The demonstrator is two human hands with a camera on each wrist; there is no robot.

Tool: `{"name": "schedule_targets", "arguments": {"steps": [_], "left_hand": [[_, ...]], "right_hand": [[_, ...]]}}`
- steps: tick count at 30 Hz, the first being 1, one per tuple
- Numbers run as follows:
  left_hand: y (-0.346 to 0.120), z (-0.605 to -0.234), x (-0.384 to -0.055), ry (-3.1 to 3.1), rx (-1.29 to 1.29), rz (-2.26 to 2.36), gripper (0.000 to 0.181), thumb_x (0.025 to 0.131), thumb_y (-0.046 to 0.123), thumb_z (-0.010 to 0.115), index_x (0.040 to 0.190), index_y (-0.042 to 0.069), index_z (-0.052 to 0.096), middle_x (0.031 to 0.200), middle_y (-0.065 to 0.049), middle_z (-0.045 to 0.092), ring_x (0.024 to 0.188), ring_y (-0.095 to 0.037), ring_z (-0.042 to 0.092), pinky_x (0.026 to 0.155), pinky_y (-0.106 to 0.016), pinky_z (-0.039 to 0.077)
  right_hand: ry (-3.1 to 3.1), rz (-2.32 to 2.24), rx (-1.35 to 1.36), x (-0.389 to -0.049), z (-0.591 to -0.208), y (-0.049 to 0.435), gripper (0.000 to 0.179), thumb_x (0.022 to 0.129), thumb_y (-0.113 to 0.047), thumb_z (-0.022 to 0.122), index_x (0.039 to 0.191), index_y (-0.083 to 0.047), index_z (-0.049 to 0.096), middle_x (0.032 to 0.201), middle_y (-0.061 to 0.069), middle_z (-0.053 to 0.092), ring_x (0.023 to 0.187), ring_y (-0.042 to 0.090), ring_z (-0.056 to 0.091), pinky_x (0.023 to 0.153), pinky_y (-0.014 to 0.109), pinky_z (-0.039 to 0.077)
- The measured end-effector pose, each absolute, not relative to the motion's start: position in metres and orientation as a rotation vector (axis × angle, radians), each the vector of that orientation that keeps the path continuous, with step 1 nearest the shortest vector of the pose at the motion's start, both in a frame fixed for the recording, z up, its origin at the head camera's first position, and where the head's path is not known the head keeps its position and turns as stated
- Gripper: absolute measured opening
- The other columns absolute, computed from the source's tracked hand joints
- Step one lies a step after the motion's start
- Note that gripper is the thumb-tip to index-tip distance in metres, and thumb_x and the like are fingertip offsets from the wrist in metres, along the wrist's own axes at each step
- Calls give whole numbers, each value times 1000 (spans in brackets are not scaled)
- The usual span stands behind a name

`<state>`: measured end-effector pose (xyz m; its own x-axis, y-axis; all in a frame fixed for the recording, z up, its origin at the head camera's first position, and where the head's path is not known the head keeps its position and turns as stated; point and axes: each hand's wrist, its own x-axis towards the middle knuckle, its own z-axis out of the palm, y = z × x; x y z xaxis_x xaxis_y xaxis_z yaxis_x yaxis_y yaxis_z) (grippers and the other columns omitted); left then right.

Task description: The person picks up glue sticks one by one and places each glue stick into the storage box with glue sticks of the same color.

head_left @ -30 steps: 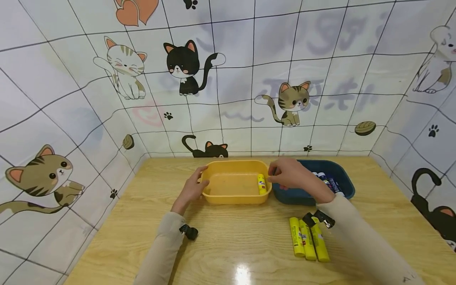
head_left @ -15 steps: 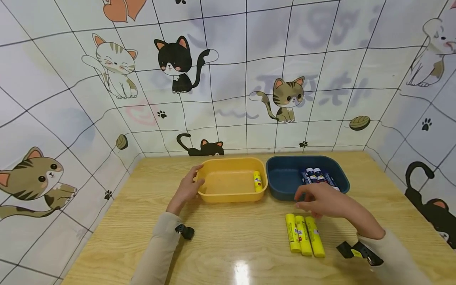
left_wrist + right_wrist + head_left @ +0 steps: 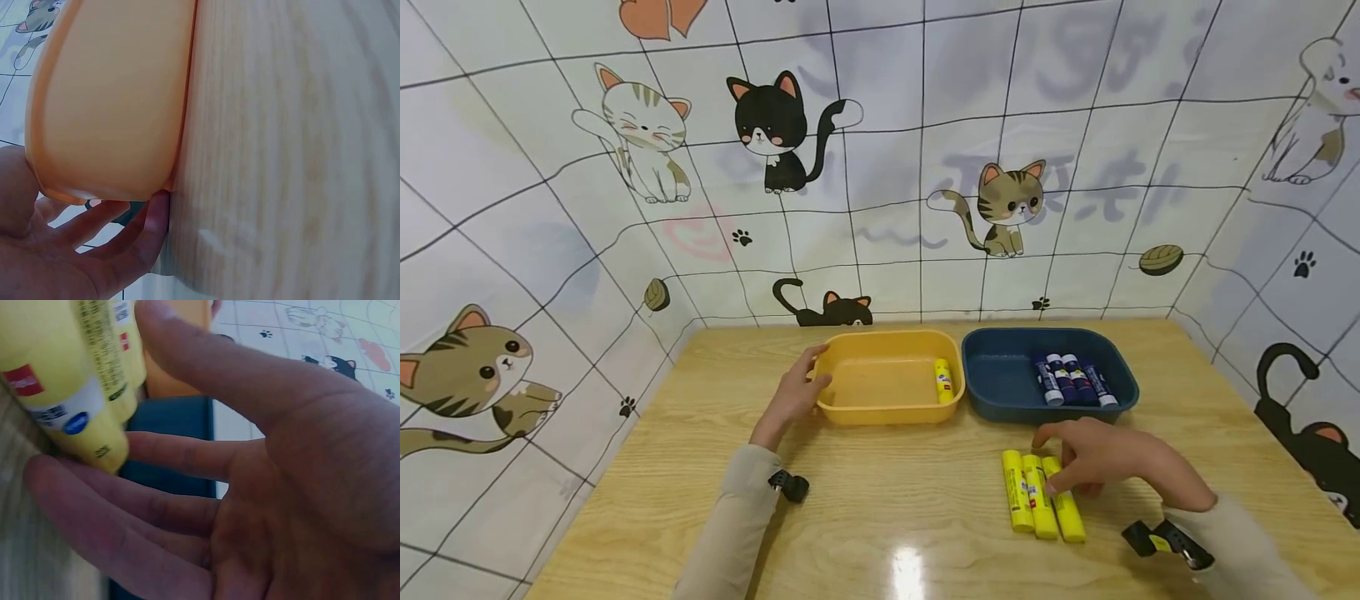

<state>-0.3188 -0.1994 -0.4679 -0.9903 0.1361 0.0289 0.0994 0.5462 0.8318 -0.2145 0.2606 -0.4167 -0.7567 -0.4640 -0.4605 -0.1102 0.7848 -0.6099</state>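
My left hand point(image 3: 793, 396) holds the left end of a yellow plastic basin point(image 3: 887, 408), thumb at the rim and fingers against the outer wall in the left wrist view. One yellow glue stick point(image 3: 943, 382) lies inside, at its right end. Three more lie side by side on the table: a left one point(image 3: 1017, 492), a middle one point(image 3: 1039, 497) and a right one point(image 3: 1066, 504). Over the right one hovers my right hand point(image 3: 1101, 458), its fingers spread. In the right wrist view, thumb and fingers lie around the end of the nearest yellow glue stick point(image 3: 75, 406), not closed on it.
Beside the yellow basin, to its right, stands a dark blue basin point(image 3: 1000, 404). Several dark blue glue sticks point(image 3: 1067, 382) with white ends lie in its right half. Behind the wooden table point(image 3: 880, 483) hangs a wall covering point(image 3: 895, 167) printed with cats.
My right hand has moved from the yellow basin's right end, over the blue basin, down to the yellow glue sticks. The left hand stays at the basin. The head view has shifted slightly.
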Motion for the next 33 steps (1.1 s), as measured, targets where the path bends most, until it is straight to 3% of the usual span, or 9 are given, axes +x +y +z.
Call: {"name": "schedule_targets", "arguments": {"steps": [5,14,23,33], "left_hand": [[-201,-470,-318,2726,204,1457,57,106,18,56,160,20,37,159,-27,42,134,-50,55,102,-56,54],[-199,-470,-319,2727,192,1455,56,106,17,56,159,22,38,159,-25,44,135,-49,55,104,-56,53],[-198,-469,-319,2728,196,1461,57,106,17,56,160,19,38,158,-27,44,132,-49,58,100,-53,56],[-198,-467,-318,2731,197,1457,57,106,18,56,159,21,38,159,-26,42,134,-49,55,103,-55,54]], "right_hand": [[2327,-770,-435,-217,-424,261,57,80,-27,89,126,-10,59,70,6,61,56,22,60,56,34,53],[2328,-793,-384,-219,-425,262,48,78,-19,91,114,-7,62,74,8,61,62,23,65,59,35,59],[2322,-784,-330,-222,-425,264,45,80,-18,90,113,-4,62,79,9,61,64,22,68,62,35,61],[2249,-915,-436,-227,-431,273,41,81,-17,88,106,-2,61,71,5,63,61,24,70,61,37,61]]}}
